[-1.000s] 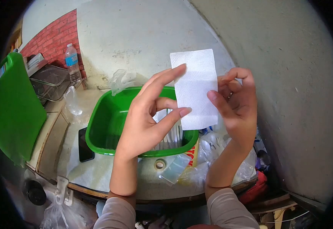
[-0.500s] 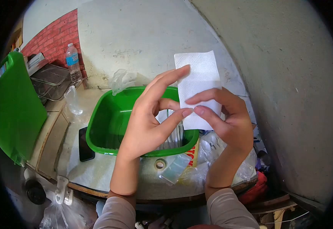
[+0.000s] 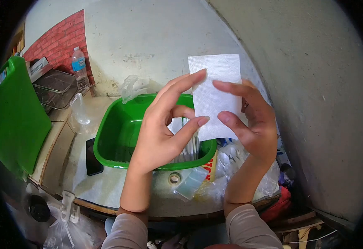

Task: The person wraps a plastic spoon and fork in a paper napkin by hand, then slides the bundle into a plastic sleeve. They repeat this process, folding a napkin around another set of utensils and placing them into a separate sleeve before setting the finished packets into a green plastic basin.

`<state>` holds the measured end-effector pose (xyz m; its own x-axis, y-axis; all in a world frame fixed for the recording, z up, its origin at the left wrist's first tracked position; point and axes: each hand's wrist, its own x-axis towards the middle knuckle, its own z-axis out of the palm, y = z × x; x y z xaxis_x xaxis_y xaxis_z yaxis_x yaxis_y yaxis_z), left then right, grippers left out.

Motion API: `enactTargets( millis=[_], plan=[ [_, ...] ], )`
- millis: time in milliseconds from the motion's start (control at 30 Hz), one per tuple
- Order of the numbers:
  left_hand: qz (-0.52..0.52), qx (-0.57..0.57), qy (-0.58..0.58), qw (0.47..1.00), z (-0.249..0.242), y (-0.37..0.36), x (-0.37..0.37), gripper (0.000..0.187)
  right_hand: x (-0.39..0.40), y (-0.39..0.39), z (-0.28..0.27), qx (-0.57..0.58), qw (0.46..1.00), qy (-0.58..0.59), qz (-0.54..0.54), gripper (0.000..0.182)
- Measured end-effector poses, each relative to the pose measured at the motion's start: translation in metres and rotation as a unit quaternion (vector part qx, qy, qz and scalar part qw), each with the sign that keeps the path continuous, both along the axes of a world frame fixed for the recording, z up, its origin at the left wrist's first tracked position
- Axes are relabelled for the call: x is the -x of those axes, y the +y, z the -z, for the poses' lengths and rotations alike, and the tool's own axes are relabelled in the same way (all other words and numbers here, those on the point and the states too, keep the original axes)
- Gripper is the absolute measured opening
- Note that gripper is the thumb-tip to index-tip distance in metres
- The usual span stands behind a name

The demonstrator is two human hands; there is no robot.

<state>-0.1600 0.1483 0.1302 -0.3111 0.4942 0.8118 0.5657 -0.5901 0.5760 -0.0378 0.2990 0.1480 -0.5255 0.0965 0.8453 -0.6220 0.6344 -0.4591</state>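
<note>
A folded white paper napkin [image 3: 217, 99] is held upright between both hands, above the right part of a green basin [image 3: 117, 124]. On its left edge, my left hand [image 3: 160, 120] grips it with thumb and fingertips at the front. My right hand [image 3: 254, 118] holds the right edge, forefinger and thumb spread over the front face, other fingers partly hidden behind it. Inside the basin, clear plastic-wrapped items [image 3: 186, 145] lie below the napkin, partly covered by my left hand.
A black phone [image 3: 93, 157], a tape roll [image 3: 174, 179], clear plastic packets [image 3: 190, 182] and bagged plastic spoons [image 3: 229, 159] surround the basin. A bottle [image 3: 80, 68] and wire basket [image 3: 54, 88] stand back left, near a green container [image 3: 19, 116]. A wall rises on the right.
My right forefinger and thumb have moved apart and rightward over the napkin. The napkin now looks flatter and straighter. My left hand has hardly moved.
</note>
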Motion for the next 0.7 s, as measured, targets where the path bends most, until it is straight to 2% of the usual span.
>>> enactTargets(
  millis=[100,200,300,367,500,567,700],
  plan=[
    [0.001,-0.003,0.008,1.0,0.0,0.001,-0.001,0.067,-0.002,0.004,0.0,-0.066,0.997,-0.026,0.016,0.048],
    [0.001,-0.008,0.019,1.0,0.0,0.001,0.0,0.067,-0.001,0.001,-0.001,-0.024,0.999,-0.034,0.006,0.049],
    [0.001,-0.01,0.025,1.0,-0.001,0.001,0.0,0.067,0.002,-0.004,-0.002,-0.011,1.0,-0.001,-0.017,0.051],
    [-0.002,-0.011,0.025,1.0,-0.001,0.0,-0.001,0.067,0.004,-0.011,-0.002,0.045,0.998,0.049,-0.019,0.052],
    [-0.003,-0.011,0.025,1.0,-0.001,0.001,-0.001,0.068,0.005,-0.011,-0.002,0.064,0.996,0.062,-0.025,0.051],
    [-0.004,-0.012,0.03,0.999,-0.001,0.0,0.0,0.069,0.004,-0.004,-0.002,-0.006,0.999,0.048,-0.002,0.049],
    [0.021,0.009,0.031,0.999,0.0,-0.001,0.0,0.07,0.001,0.008,0.0,-0.06,0.997,0.02,0.043,0.046]
  ],
)
